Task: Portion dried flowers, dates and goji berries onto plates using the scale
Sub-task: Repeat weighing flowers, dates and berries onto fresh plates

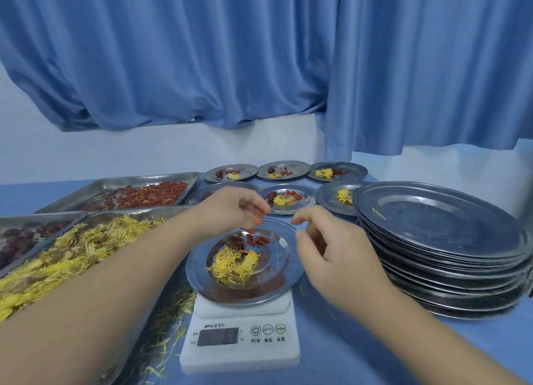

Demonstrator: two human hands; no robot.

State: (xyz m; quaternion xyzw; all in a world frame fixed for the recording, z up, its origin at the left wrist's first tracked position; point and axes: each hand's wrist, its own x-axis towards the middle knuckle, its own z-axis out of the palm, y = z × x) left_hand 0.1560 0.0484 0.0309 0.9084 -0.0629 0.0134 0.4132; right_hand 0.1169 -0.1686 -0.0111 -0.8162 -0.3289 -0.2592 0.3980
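Head view: looks forward-down (close) over scale (pixel 240 331), toward curtain (pixel 259 53).

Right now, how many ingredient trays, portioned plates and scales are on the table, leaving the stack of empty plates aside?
Scale: 1
Ingredient trays: 3
Portioned plates: 7 (1 on the scale, 6 set out behind it, one of those partly hidden by the left hand)
Total: 11

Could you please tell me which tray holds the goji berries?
The far tray, behind the flower tray: its contents alone are small and red.
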